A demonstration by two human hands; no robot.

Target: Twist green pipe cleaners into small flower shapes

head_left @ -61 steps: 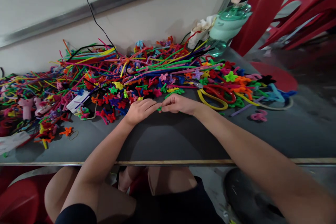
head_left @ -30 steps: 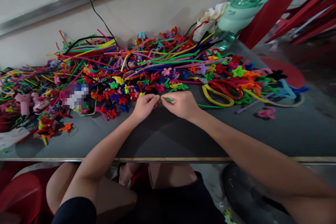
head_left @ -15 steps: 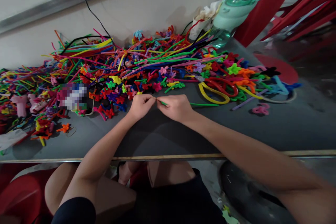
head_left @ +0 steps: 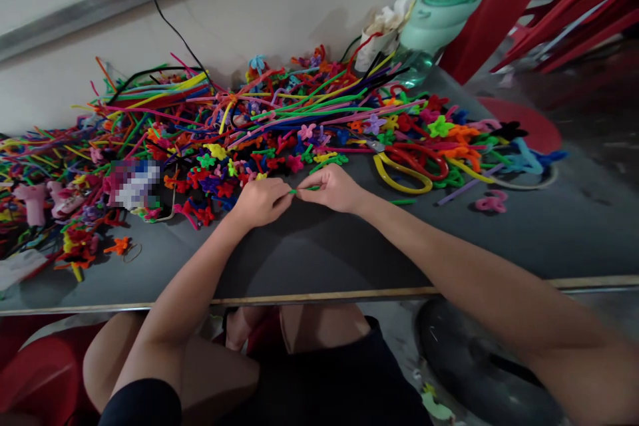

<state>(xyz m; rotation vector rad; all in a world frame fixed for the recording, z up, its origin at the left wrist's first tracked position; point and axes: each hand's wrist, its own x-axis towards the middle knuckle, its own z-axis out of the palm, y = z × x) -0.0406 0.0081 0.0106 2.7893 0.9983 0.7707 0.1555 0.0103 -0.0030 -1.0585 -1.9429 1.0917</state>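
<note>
My left hand (head_left: pixel 260 201) and my right hand (head_left: pixel 333 188) meet over the grey table (head_left: pixel 319 253), both pinched on a thin green pipe cleaner (head_left: pixel 303 190) that spans the gap between their fingertips. A short green end (head_left: pixel 402 201) of it shows on the table beyond my right wrist. Just behind my hands lies a big heap of coloured pipe cleaners (head_left: pixel 239 120) with small twisted flower shapes (head_left: pixel 219 180) along its front edge.
Yellow and red loops (head_left: pixel 409 170) lie right of my hands, a pink twist (head_left: pixel 490 203) further right. A mint-green jar (head_left: pixel 439 10) stands at the back right by the wall, red plastic chairs (head_left: pixel 549 6) behind it. A black cable (head_left: pixel 164 20) runs down the wall.
My hands have shifted slightly left and back toward the heap, still pinching the green pipe cleaner. Less of its length now shows beyond my right hand.
</note>
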